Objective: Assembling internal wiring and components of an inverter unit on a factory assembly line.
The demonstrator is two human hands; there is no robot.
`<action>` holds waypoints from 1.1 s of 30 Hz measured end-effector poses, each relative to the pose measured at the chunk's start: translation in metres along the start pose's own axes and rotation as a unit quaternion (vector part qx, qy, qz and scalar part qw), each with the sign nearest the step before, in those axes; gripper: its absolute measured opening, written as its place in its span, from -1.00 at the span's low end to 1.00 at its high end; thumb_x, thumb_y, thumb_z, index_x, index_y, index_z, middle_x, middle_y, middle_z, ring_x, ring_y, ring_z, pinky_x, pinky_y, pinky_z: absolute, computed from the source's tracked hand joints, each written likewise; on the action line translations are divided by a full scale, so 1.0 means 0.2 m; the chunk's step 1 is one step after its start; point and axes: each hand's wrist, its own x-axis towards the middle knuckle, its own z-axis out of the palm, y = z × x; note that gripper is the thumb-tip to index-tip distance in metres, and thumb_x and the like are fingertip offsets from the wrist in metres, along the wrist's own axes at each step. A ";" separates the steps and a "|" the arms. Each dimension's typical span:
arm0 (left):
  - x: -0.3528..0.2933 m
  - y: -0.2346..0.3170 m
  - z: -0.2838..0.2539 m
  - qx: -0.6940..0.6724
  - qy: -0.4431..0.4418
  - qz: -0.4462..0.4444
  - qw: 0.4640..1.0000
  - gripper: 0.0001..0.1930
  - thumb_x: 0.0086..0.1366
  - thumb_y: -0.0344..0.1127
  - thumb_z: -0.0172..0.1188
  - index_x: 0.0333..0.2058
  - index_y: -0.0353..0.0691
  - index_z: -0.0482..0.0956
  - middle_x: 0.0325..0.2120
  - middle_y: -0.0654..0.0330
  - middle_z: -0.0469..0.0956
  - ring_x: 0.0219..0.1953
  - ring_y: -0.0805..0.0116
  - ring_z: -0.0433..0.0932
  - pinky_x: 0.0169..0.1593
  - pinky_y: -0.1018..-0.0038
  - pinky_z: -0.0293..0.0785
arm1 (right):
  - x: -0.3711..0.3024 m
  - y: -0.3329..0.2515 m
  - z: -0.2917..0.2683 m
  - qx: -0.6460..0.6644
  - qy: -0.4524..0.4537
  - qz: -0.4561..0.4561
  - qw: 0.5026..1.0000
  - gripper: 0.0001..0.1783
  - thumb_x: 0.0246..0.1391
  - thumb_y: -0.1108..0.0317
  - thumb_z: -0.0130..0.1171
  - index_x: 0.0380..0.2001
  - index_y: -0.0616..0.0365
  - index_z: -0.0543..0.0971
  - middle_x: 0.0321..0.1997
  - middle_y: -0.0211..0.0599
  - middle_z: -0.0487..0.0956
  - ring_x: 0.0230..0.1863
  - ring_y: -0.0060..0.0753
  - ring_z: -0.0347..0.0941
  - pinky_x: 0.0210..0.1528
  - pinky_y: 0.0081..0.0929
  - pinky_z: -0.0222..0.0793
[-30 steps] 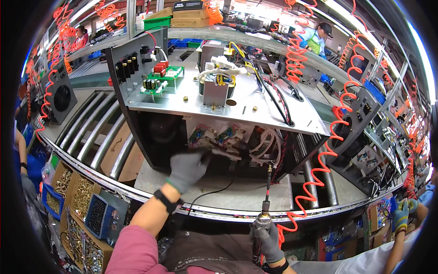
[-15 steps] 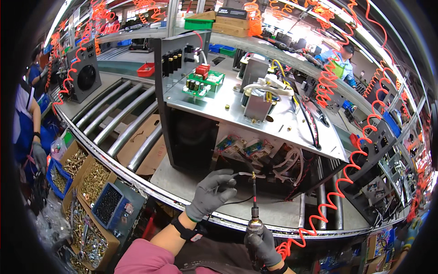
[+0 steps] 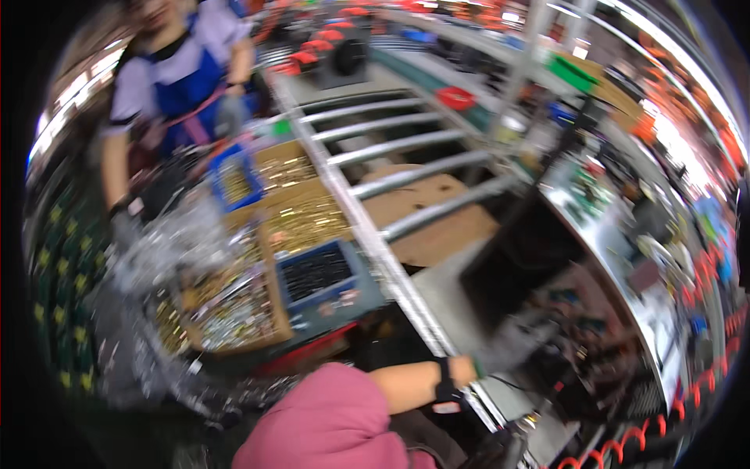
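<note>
Saw at left, along the edge of a roller bench [image 3: 426,139], a cluster of open containers: at the back, a blue tray [image 3: 217,191] of small metal parts; right of it, a cardboard box [image 3: 299,194] with gold-coloured screws in two sections; nearer, a second blue tray [image 3: 324,298] filled with black screws; and left of that, another cardboard box [image 3: 276,309] of mixed silver and gold-coloured hardware. Noticed a crumpled clear plastic bag [image 3: 176,242] just beside them. Made out a red tray [image 3: 455,98] across the rollers, contents too blurred to tell. Found the metal cabinet [image 3: 516,270] at right on the bench, open front facing lower left, toward the worker, with the long axis sloping from upper left down to lower right. Noted dark walls, a bright silver top bearing a green circuit board [image 3: 590,187] and tangled parts, and a dim, cluttered inside. Reached with the gloved left hand [image 3: 512,342] to that open front; could not tell from the blur whether spread, narrowed or holding anything. Spotted the power screwdriver [image 3: 530,422] near the lower edge, silver nose slanting up and rightward. Could not tell the grip of the right hand [image 3: 504,451], dark and smeared there.
</note>
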 end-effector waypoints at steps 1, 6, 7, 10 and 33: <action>0.00 -0.02 0.01 -0.045 0.006 -0.042 0.998 -0.71 0.40 -0.31 0.14 0.02 -0.32 0.50 -0.26 0.24 0.62 -0.27 0.48 0.62 -0.24 0.54 0.59 | 0.00 -0.01 0.01 0.002 0.015 0.006 1.000 -0.73 0.31 0.03 -0.02 -0.33 -0.03 0.39 -0.64 -0.57 0.29 -0.67 -0.66 0.21 -0.65 -0.63 0.14; -0.03 -0.11 0.00 0.127 -0.008 0.110 0.986 -0.70 0.42 -0.23 0.10 0.02 -0.26 0.54 -0.37 0.26 0.60 -0.43 0.58 0.53 -0.32 0.59 0.52 | 0.00 -0.09 0.07 -0.036 0.035 0.076 0.996 -0.67 0.30 -0.03 -0.04 -0.33 0.00 0.39 -0.62 -0.51 0.32 -0.68 -0.60 0.24 -0.68 -0.59 0.18; -0.03 -0.14 -0.02 0.135 0.026 0.001 0.991 -0.69 0.41 -0.22 0.11 0.02 -0.26 0.54 -0.37 0.24 0.60 -0.42 0.57 0.53 -0.32 0.57 0.51 | -0.01 -0.10 0.08 -0.041 0.034 0.085 0.995 -0.66 0.30 -0.04 -0.04 -0.33 0.00 0.40 -0.62 -0.50 0.33 -0.68 -0.59 0.25 -0.68 -0.59 0.19; 0.02 -0.24 -0.04 0.136 0.190 -0.153 0.960 -0.65 0.37 -0.16 0.14 0.01 -0.24 0.55 -0.39 0.18 0.60 -0.40 0.49 0.55 -0.29 0.50 0.50 | 0.00 -0.13 0.09 -0.046 0.028 0.106 0.993 -0.62 0.30 -0.07 -0.05 -0.32 0.02 0.40 -0.60 -0.46 0.35 -0.69 -0.55 0.27 -0.69 -0.57 0.22; 0.25 -0.19 -0.08 -0.255 0.062 -0.362 0.894 -0.80 0.29 -0.14 0.22 -0.38 -0.13 0.61 -0.46 0.26 0.61 -0.47 0.40 0.58 -0.36 0.44 0.57 | -0.03 -0.25 0.18 -0.120 0.055 0.140 0.981 -0.50 0.30 -0.15 -0.13 -0.37 0.10 0.41 -0.59 -0.32 0.40 -0.76 -0.44 0.30 -0.75 -0.51 0.25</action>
